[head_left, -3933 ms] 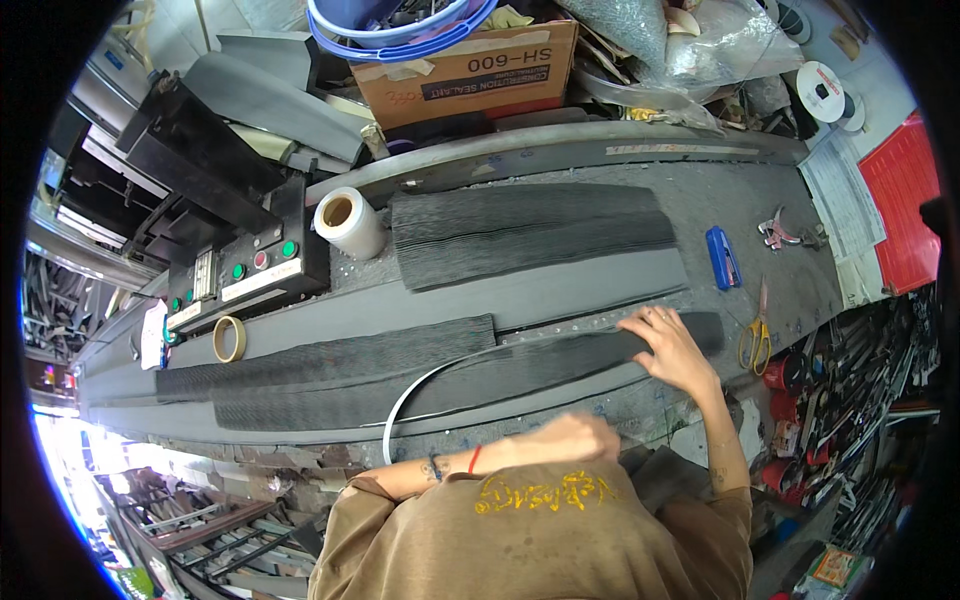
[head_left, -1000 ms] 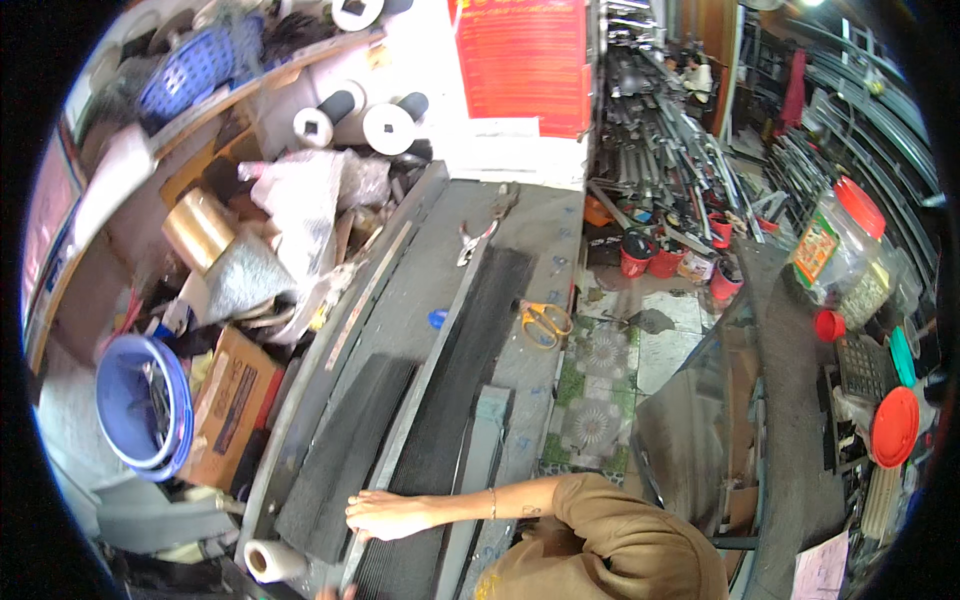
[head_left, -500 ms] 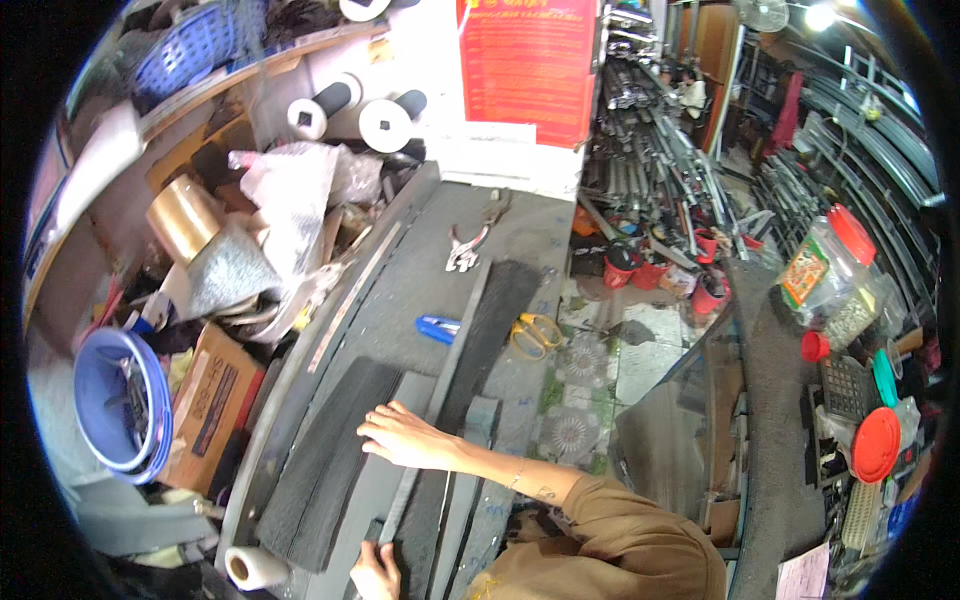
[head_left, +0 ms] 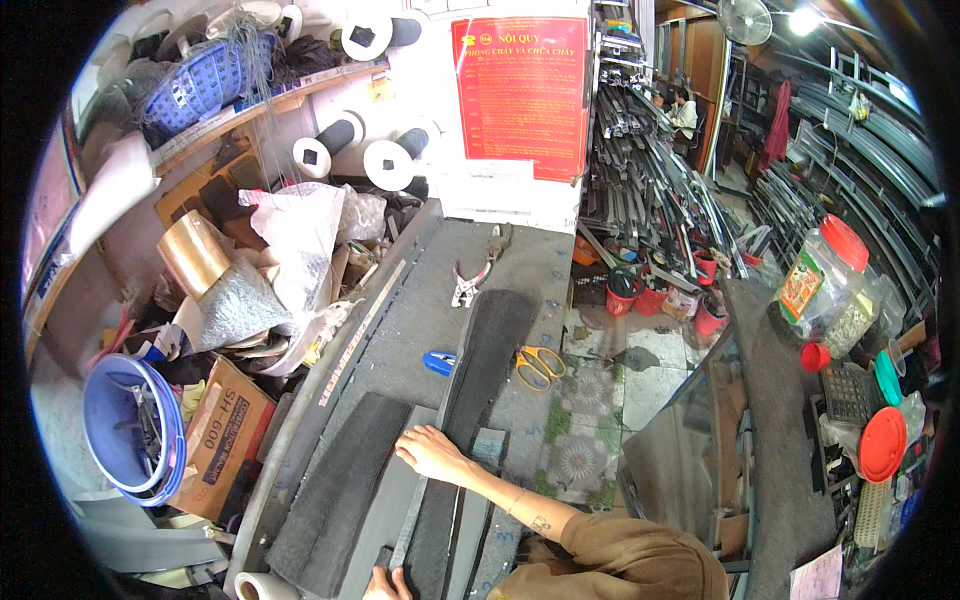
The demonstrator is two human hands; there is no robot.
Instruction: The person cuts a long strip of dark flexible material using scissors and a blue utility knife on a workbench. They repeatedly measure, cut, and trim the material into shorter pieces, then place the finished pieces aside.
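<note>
My right hand (head_left: 434,456) reaches in from the lower right. It lies across a long narrow grey strip (head_left: 412,505), fingers stretched onto the flat grey panel (head_left: 378,510) beside it. At the lower edge my left hand (head_left: 387,584) is partly cut off. Its fingers close near the strip's near end around a small dark thing that I cannot make out. A broad dark, fabric-like piece (head_left: 335,490) lies left of the panel. Another dark length (head_left: 487,355) runs up the bench to the right of the strip.
Locking pliers (head_left: 470,284), a blue-handled tool (head_left: 438,362) and yellow-handled scissors (head_left: 540,368) lie on the bench (head_left: 420,300). A white roll (head_left: 264,586), cardboard box (head_left: 222,436) and blue bucket (head_left: 130,430) stand left. A second counter (head_left: 775,440) holds a red-lidded jar (head_left: 825,275).
The view has tilted upward, so the bench sits lower in the picture. Against the bench, my right hand has shifted slightly right and away. My left hand stays near the strip's near end.
</note>
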